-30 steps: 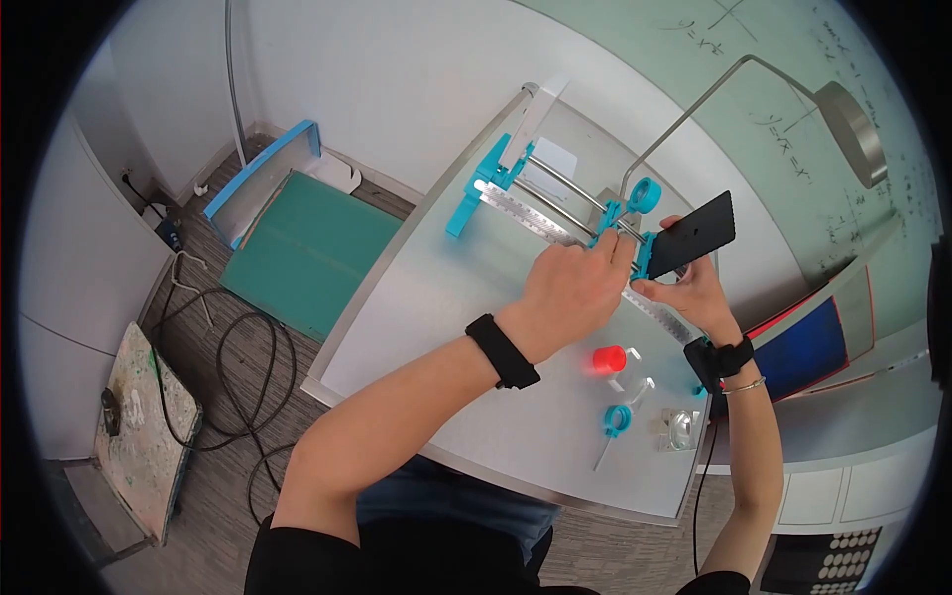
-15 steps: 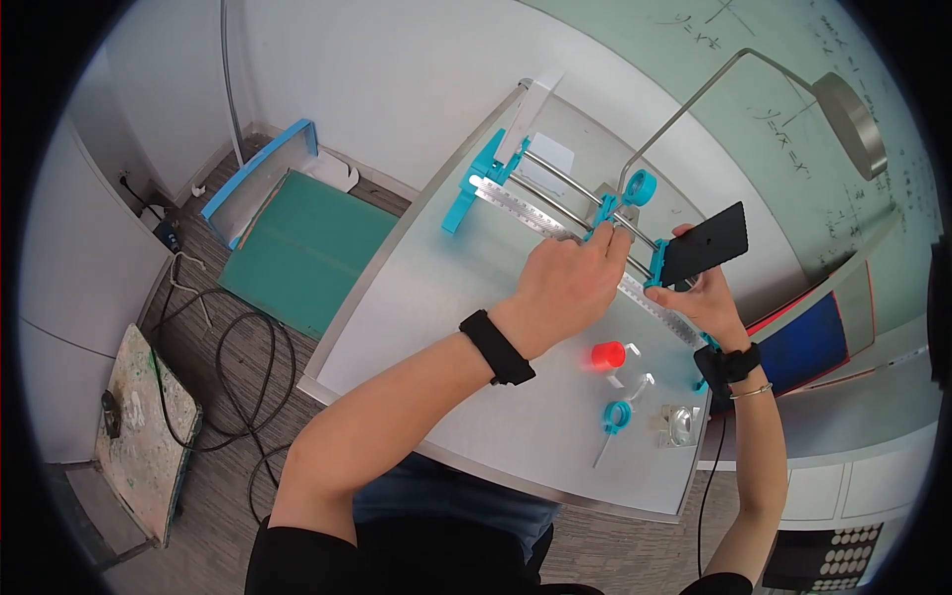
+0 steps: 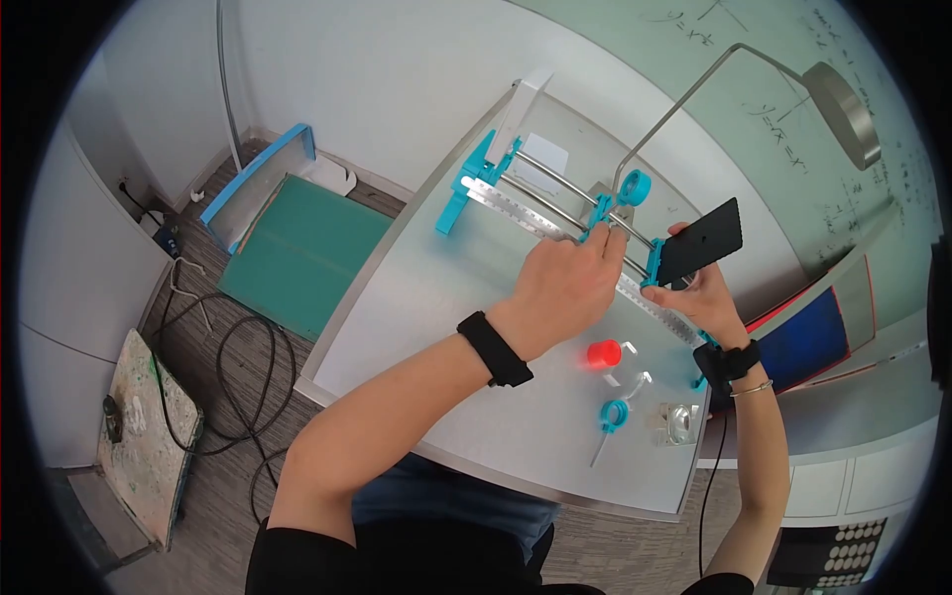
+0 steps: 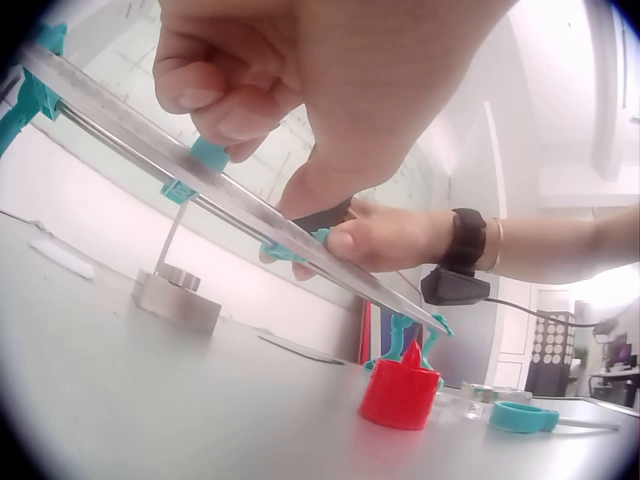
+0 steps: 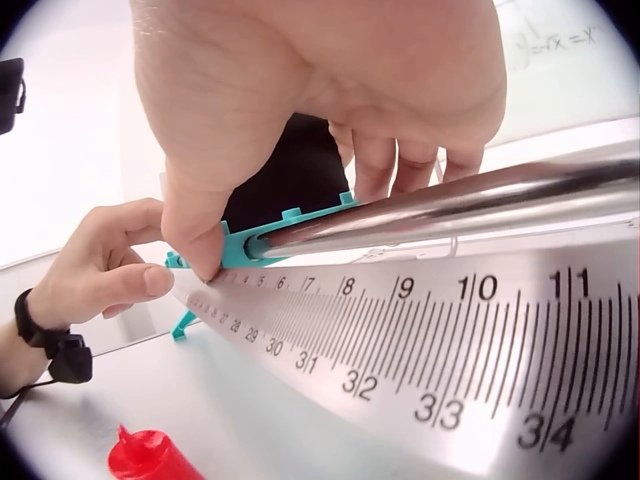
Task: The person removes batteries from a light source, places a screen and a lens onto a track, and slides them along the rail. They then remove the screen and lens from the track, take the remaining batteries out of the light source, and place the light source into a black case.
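An optical bench with steel rods (image 3: pixel 555 178) and a metal ruler (image 3: pixel 511 206) stands on teal end supports. My left hand (image 3: pixel 567 288) pinches a small teal slider (image 4: pixel 210 155) at the middle of the rods, just below an upright teal ring (image 3: pixel 635 186). Farther right along the rods, my right hand (image 3: pixel 706 302) grips a teal holder (image 5: pixel 290 222) that carries a black panel (image 3: pixel 706 240). Its thumb presses the holder's near side while the other fingers reach behind the panel. A white plate (image 3: pixel 524 111) rises from the far-left end of the bench.
On the table (image 3: pixel 397 337) near me are a red candle-shaped light (image 3: pixel 603 354), a teal ring on a thin stem (image 3: pixel 615 415) and a clear glass piece (image 3: pixel 679 423). A lamp (image 3: pixel 843 114) arches over the right side. Cables (image 3: pixel 233 367) lie on the floor to the left.
My right hand has slid the black panel and its holder a short way right along the rods, away from the left hand. The left hand stays at its slider. The view shifted slightly.
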{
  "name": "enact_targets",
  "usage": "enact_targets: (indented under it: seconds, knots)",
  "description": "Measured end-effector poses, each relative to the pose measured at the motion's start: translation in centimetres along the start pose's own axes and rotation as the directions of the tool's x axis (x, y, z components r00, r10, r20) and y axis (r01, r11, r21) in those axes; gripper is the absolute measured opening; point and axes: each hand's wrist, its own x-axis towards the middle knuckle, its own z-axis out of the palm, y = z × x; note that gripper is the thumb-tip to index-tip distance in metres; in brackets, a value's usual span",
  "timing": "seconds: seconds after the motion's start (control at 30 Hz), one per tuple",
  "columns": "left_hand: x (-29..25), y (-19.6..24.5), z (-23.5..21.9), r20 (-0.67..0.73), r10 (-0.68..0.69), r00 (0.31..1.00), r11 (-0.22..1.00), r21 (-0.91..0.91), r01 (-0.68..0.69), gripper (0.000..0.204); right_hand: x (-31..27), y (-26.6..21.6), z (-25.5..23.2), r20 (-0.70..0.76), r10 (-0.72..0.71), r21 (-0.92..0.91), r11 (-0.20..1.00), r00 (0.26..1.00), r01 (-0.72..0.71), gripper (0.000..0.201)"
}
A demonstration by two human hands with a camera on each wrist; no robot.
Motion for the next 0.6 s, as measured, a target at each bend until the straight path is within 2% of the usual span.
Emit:
enact_targets:
  seconds: [0.4, 0.6]
  knots:
    - [0.3, 1.2, 0.8, 0.059, 0.004, 0.998, 1.0, -0.018, -0.003, 0.033, 0.0, 0.6, -0.1, -0.002, -0.03, -0.007, 1.0, 1.0, 0.03, 0.09]
    - [0.2, 1.4, 0.9, 0.03, 0.006, 1.0, 1.0, 0.003, -0.006, 0.031, 0.0, 0.4, 0.1, -0.012, -0.045, 0.0, 0.999, 0.999, 0.045, 0.088]
